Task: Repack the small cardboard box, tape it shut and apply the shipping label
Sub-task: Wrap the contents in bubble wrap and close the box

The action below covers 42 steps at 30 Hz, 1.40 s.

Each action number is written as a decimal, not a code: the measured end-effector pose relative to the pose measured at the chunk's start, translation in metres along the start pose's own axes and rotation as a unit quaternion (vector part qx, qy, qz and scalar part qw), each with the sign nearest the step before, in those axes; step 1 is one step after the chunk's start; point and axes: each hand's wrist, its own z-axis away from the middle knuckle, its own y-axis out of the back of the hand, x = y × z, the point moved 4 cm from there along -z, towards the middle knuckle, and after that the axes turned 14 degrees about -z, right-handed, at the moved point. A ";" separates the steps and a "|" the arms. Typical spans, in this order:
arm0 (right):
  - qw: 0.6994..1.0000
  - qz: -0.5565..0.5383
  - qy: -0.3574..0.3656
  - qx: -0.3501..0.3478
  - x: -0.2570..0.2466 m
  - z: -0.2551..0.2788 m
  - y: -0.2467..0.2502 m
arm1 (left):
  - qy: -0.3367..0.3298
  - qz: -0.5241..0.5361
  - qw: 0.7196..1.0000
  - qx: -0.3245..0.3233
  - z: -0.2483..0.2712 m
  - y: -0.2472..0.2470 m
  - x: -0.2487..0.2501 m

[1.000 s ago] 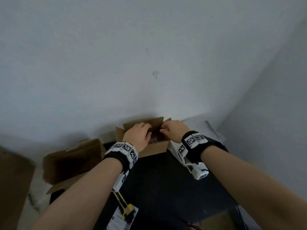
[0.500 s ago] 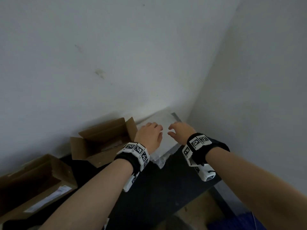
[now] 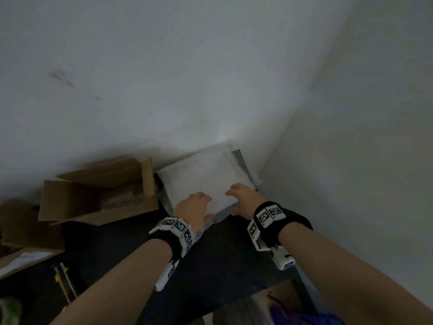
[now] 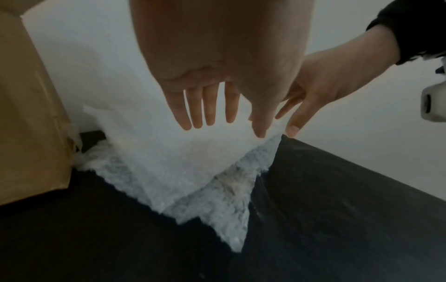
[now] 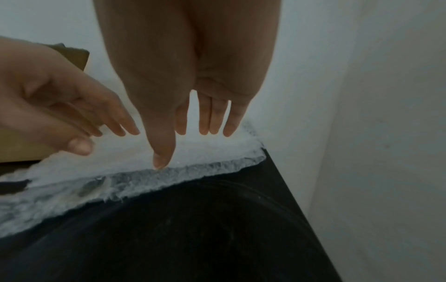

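Note:
A stack of white bubble-wrap sheets [image 3: 203,177] lies in the table's far right corner against the wall. Both hands hover over its near edge with fingers straight and spread. My left hand [image 3: 195,208] is at the near left part of the stack [image 4: 169,152], its fingers [image 4: 210,106] just above the wrap. My right hand [image 3: 243,199] is beside it, its thumb tip [image 5: 161,160] touching the wrap's front edge [image 5: 193,167]. The small open cardboard box [image 3: 100,191] stands to the left, flaps up, with a wrapped item dimly seen inside.
A second, larger open cardboard box [image 3: 21,235] with a white label sits at the far left. A yellow utility knife [image 3: 62,280] lies on the black table [image 3: 222,259]. White walls close the corner behind and to the right. The table edge runs near the right wall.
Both hands left the small box and moved right to the bubble-wrap stack, now lower over its near edge. The head view swung right with them.

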 end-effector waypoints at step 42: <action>0.908 0.054 0.170 0.379 -0.139 0.087 0.117 | -0.025 0.295 0.923 0.247 0.067 0.141 -0.056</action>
